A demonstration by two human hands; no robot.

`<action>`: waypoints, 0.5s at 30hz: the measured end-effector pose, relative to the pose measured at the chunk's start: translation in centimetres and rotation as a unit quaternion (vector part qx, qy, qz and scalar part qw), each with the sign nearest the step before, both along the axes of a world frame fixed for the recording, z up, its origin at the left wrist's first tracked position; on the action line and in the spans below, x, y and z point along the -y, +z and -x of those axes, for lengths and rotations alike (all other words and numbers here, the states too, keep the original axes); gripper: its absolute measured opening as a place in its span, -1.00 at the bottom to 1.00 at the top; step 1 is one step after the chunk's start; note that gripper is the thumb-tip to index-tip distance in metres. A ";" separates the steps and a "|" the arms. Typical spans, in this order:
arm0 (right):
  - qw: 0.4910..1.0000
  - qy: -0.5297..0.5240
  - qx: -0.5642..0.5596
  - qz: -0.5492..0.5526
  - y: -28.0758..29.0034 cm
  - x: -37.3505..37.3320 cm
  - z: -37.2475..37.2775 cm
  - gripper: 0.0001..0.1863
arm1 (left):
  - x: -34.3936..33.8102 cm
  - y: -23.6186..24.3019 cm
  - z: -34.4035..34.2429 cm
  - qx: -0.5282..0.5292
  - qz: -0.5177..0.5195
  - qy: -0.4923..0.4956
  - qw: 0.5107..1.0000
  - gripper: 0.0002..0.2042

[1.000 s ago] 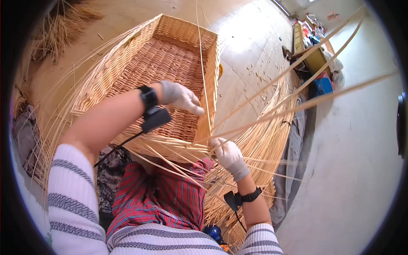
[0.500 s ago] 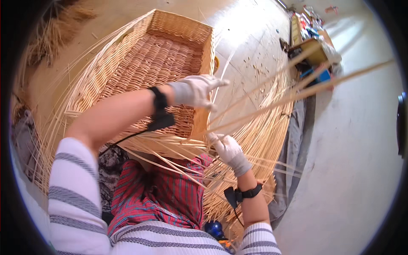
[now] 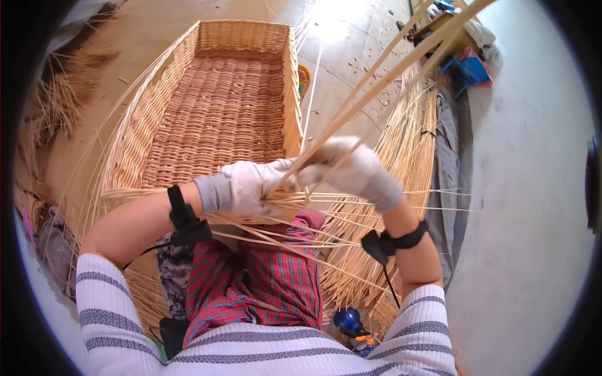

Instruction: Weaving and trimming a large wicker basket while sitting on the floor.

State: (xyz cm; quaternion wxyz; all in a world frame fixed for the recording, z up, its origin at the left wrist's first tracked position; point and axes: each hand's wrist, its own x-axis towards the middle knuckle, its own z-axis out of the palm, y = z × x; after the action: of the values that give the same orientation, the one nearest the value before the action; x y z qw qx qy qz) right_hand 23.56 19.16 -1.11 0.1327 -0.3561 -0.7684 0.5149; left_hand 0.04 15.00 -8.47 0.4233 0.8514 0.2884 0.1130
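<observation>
Left hand (image 3: pixel 243 186) beside right hand (image 3: pixel 357 169)

Right hand (image 3: pixel 354 164) blurred, basket (image 3: pixel 216 119) hidden at near right corner, raised canes (image 3: pixel 407 66) cut off at top

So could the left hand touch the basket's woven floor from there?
Probably yes: the left hand is at the near end of the basket, whose open top leaves the woven floor uncovered.

The wicker basket (image 3: pixel 216 119) is rough, ribbed woven cane. The raised cane rods (image 3: pixel 433 44) look smooth and matt. The gloves (image 3: pixel 248 185) are matt knitted cloth, the trousers (image 3: pixel 269 269) woven cloth. The far floor (image 3: pixel 329 34) is smooth and glossy.
</observation>
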 end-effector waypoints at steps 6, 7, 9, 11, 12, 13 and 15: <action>0.938 0.174 -0.283 0.095 3.6 1.0 -1.0 -0.41 | 0.2 -1.0 1.5 0.056 0.010 0.024 0.998 -0.50; 0.937 0.231 -0.240 0.104 3.8 2.3 -1.7 -0.62 | 0.1 -0.7 1.2 0.053 0.010 0.008 0.998 -0.50; 0.927 0.343 -0.125 0.090 3.4 5.2 -1.6 -0.87 | 0.0 -0.8 1.9 0.048 -0.019 0.002 0.999 -0.49; 0.930 0.346 -0.119 0.041 2.6 6.3 -2.4 -0.91 | 0.0 -0.3 1.9 0.056 0.010 0.010 0.998 -0.50; 0.933 0.219 -0.279 0.060 0.0 5.8 -4.0 -0.91 | 0.2 0.2 2.2 0.054 0.035 0.016 0.998 -0.50; 0.950 -0.021 -0.242 0.198 -0.6 6.4 -7.5 -0.81 | -0.1 0.7 1.4 0.058 0.065 0.016 0.996 -0.51; 0.946 -0.276 -0.042 0.167 -3.1 2.7 -6.7 -0.80 | -0.4 -0.2 1.3 0.071 0.059 0.004 0.996 -0.52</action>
State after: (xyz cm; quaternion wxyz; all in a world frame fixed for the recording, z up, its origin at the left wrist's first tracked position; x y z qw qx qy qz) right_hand 30.29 16.41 -4.19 0.2401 -0.5495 -0.5366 0.5937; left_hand -1.31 15.40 -8.64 0.4921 0.8135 0.2670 0.1572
